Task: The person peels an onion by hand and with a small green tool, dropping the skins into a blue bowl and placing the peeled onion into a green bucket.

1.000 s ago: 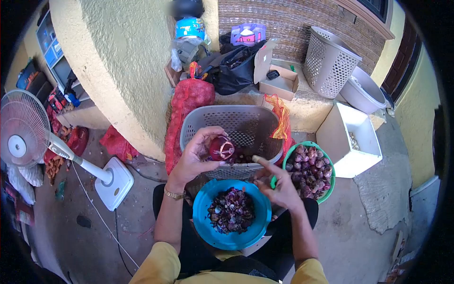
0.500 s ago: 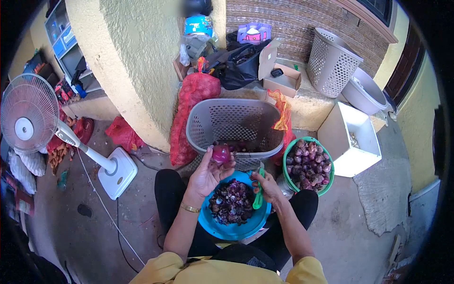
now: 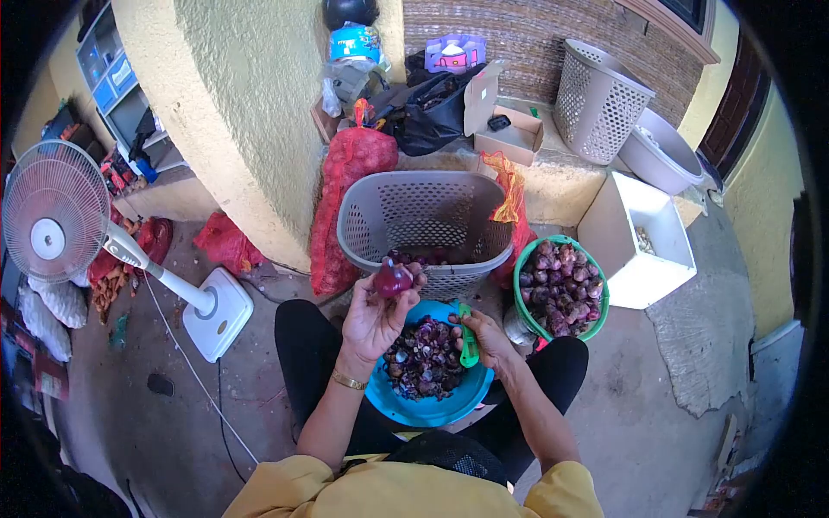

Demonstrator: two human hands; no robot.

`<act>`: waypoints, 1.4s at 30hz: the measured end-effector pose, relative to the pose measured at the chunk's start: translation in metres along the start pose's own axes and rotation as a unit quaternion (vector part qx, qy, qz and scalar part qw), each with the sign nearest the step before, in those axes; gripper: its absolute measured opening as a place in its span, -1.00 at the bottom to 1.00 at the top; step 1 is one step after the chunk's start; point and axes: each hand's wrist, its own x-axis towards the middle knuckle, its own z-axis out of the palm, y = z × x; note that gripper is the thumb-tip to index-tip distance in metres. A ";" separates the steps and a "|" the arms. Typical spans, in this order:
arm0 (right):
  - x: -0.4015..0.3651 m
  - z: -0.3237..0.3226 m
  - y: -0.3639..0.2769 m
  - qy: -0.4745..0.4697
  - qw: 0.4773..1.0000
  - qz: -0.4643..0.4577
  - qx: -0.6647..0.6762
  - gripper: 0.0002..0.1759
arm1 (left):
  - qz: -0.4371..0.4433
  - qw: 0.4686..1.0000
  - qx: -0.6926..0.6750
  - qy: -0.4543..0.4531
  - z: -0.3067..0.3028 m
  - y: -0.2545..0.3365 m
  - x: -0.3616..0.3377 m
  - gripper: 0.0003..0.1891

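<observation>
A shiny, peeled red onion point(image 3: 393, 279) rests in the fingers of my left hand point(image 3: 373, 319), raised above the near rim of the grey laundry basket point(image 3: 414, 203). My right hand point(image 3: 489, 339) is closed round a green-handled knife point(image 3: 468, 341); its blade is hard to make out. Beneath both hands, a blue basin point(image 3: 423, 410) between my legs holds purple onion skins and scraps point(image 3: 423, 358). Several red onions lie at the bottom of the grey basket. To the right, a green-rimmed basket point(image 3: 521, 302) is heaped with unpeeled red onions point(image 3: 566, 289).
A white pedestal fan point(image 3: 211, 312) stands at left, its cord across the floor. Behind the basket leans a red mesh sack point(image 3: 350, 198) of onions. A white box point(image 3: 639, 246) sits at right, below another grey basket point(image 3: 600, 104) and a grey tub point(image 3: 661, 160).
My left hand has turned the onion so its pointed tip now faces up. My right hand with the knife has shifted slightly; the whole view has tilted a little.
</observation>
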 end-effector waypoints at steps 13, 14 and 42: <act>0.003 0.008 -0.001 0.006 0.997 -0.035 -0.068 -0.60 | 0.003 0.976 0.215 -0.035 0.011 -0.008 0.002 -0.41; 0.003 0.008 -0.001 0.007 0.997 -0.034 -0.068 -0.60 | 0.009 0.975 0.220 -0.031 0.012 -0.009 0.002 -0.41; 0.001 0.009 -0.006 0.060 0.994 -0.058 -0.077 -0.58 | 0.077 0.947 0.194 0.243 -0.071 0.046 0.080 -0.55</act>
